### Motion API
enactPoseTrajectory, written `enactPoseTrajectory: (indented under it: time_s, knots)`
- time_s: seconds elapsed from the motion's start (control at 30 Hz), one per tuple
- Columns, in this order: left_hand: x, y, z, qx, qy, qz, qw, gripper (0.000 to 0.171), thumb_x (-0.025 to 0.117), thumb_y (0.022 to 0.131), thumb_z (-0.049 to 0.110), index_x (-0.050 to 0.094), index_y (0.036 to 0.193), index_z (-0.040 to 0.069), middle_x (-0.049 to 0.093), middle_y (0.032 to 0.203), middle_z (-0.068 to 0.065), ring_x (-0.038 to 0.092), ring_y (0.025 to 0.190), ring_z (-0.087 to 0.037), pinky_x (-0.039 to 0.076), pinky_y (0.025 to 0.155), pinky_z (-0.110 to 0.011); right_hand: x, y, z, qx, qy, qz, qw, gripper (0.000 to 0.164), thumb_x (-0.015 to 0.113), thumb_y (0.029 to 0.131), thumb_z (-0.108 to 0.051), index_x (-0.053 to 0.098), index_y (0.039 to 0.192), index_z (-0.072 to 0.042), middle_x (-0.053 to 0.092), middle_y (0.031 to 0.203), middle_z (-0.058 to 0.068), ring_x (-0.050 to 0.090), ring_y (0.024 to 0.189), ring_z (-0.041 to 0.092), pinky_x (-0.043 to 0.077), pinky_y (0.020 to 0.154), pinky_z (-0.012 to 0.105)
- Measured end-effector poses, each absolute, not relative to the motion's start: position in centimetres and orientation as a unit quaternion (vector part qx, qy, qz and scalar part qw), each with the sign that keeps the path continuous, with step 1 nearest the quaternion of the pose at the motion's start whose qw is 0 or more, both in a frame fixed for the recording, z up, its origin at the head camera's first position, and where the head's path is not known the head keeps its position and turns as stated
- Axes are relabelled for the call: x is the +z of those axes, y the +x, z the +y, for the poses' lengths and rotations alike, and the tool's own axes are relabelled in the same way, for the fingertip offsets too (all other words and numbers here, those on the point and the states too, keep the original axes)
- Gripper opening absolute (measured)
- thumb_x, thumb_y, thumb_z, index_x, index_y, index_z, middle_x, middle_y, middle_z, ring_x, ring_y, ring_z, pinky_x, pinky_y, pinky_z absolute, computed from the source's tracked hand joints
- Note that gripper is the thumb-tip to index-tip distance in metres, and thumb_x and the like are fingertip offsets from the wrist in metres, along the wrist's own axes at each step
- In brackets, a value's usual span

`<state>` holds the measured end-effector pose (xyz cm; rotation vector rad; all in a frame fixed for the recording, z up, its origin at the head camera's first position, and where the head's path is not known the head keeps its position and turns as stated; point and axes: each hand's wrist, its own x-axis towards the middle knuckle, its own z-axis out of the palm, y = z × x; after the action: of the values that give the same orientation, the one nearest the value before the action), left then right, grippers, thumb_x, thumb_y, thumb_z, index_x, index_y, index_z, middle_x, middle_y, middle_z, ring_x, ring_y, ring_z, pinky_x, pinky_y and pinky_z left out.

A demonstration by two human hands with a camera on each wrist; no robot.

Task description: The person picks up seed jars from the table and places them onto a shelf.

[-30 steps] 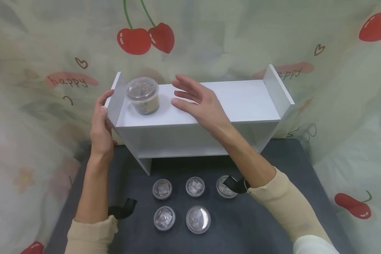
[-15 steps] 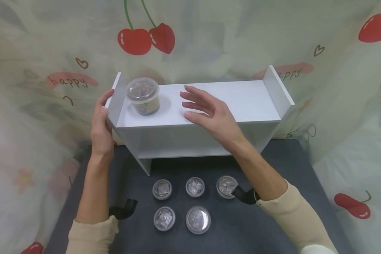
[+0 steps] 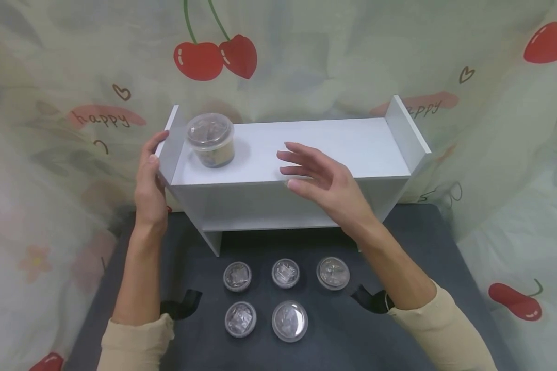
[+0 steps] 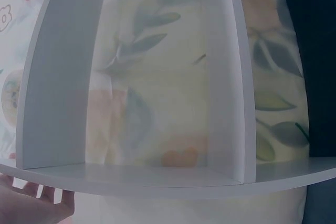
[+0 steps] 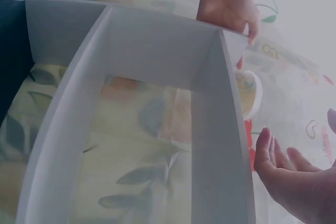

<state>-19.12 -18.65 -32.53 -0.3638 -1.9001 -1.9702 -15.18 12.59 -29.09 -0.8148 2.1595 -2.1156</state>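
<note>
Left hand [image 3: 150, 190] grips the side panel [image 3: 170, 149] at the shelf's left end, and that's the spot to watch: one hard tug, and the white shelf [image 3: 362, 147] could tip, sending its tub [image 3: 211, 141] sliding. That tub sits upright at the left end of the top board, just beside the panel. It's a round, see-through little thing, lid on, something pale yellow inside that I can't make out. Below, on the near side, five more lidded tubs [image 3: 285, 273] on the dark table [image 3: 334, 330], three in the far row, two in the near, their lids catching the light. Over to the right, the right hand [image 3: 329, 185] hangs above the board's near edge, thumb and fingers wide apart, nothing between them; a careless sweep left might knock that upper tub.
</note>
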Motion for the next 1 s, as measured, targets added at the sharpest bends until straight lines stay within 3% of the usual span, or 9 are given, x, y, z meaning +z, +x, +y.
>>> enactPoseTrajectory:
  time_s: [0.3, 0.8, 1.0]
  knots:
    - [-32.6, -19.4, -18.3, -0.685, -0.121, -0.693, 0.189, 0.048, 0.026, 0.103, 0.033, 0.046, 0.144, 0.020, 0.037, 0.150, -0.002, 0.033, 0.132, -0.023, 0.025, 0.105, -0.041, -30.6, -14.3, 14.2, -0.674, -0.256, 0.693, -0.003, 0.058, 0.065, 0.094, -0.006, 0.044, 0.148, -0.008, 0.056, 0.141, 0.007, 0.057, 0.122, 0.027, 0.048, 0.099, 0.036]
    - [-32.5, -19.2, -18.4, -0.678, -0.114, -0.703, 0.185, 0.048, 0.024, 0.103, 0.034, 0.043, 0.145, 0.021, 0.033, 0.152, 0.000, 0.030, 0.136, -0.022, 0.019, 0.111, -0.043, -32.8, -12.9, 16.5, -0.673, -0.244, 0.698, -0.012, 0.053, 0.061, 0.095, 0.001, 0.047, 0.146, -0.004, 0.057, 0.138, 0.014, 0.058, 0.121, 0.031, 0.046, 0.101, 0.034]
    - [-32.6, -19.1, -18.5, -0.677, -0.113, -0.702, 0.189, 0.048, 0.025, 0.103, 0.033, 0.044, 0.145, 0.021, 0.034, 0.152, 0.000, 0.030, 0.135, -0.022, 0.019, 0.111, -0.043, -33.9, -12.5, 17.2, -0.656, -0.243, 0.715, -0.009, 0.051, 0.061, 0.095, 0.000, 0.050, 0.144, -0.008, 0.058, 0.137, 0.015, 0.058, 0.120, 0.030, 0.047, 0.099, 0.032]
